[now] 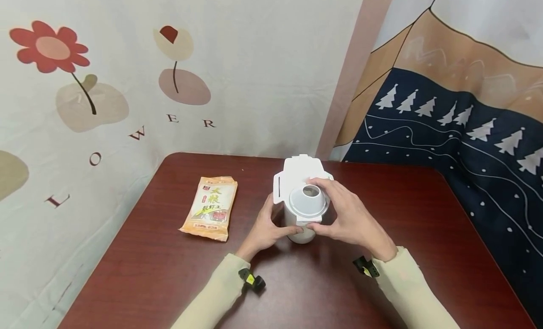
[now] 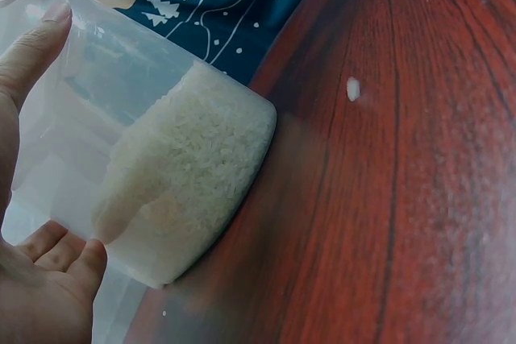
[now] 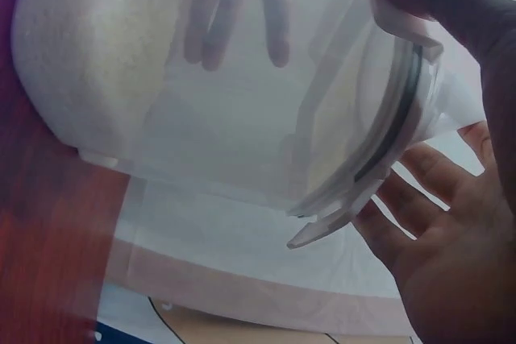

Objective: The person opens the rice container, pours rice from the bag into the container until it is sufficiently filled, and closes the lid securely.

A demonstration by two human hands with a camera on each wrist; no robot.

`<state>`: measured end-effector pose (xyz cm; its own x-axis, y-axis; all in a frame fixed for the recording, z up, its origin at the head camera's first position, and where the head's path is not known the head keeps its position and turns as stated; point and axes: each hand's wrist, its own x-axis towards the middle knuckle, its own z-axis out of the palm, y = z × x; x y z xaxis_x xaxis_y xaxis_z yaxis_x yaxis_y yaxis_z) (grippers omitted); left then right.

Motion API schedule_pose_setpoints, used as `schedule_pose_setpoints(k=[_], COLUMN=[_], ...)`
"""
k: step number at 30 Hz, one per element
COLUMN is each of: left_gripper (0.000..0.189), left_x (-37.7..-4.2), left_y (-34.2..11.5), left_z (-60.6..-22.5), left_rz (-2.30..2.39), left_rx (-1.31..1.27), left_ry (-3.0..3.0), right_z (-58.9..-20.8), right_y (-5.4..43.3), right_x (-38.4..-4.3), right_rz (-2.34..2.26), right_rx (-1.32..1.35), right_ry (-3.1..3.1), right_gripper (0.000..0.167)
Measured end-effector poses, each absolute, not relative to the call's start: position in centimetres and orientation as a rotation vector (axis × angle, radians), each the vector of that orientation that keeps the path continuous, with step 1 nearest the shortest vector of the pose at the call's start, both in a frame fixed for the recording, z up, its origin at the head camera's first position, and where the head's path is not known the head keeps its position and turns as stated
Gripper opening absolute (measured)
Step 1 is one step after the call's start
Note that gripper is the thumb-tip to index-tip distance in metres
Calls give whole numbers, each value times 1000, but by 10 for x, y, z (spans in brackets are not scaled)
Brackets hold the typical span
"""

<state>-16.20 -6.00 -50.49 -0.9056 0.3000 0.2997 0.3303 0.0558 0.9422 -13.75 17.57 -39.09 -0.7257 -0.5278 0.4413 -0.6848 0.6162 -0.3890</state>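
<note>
A clear plastic container (image 2: 105, 54) stands on the table, its lower part filled with white rice (image 2: 201, 142). On top sits a white lid (image 1: 311, 204) with a round spout and latches at its sides. In the head view, the latch on the left side sticks out. My left hand (image 1: 265, 231) holds the container's body, thumb on the near side and fingers round the left side. The right hand (image 1: 354, 218) grips the lid, with its thumb at the front latch (image 1: 308, 221) and its fingers over the far right edge.
To the left lies an orange and white printed packet (image 1: 210, 209) on the dark red table (image 1: 169, 282). A loose grain of rice (image 2: 353, 89) lies near the container in the left wrist view. Printed cloth (image 1: 263, 84) hangs behind the table.
</note>
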Motion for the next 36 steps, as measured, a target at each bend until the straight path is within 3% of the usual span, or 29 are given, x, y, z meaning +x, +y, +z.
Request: schedule_pose_setpoints(k=[18, 29, 36], left_gripper=[105, 106, 107], left_x=[-163, -162, -163], left_y=[-59, -60, -60], left_z=[-506, -506, -505], left_rz=[-2050, -2034, -2045], left_rx=[-682, -663, -673], left_ry=[-2253, -2272, -2264], right_z=[-380, -382, -392], right_y=[193, 208, 216], right_x=[-144, -150, -162], right_rz=[1019, 1073, 1345], right_rx=[1135, 966, 807], right_ry=[-2583, -2588, -2574], right_gripper=[86, 80, 70])
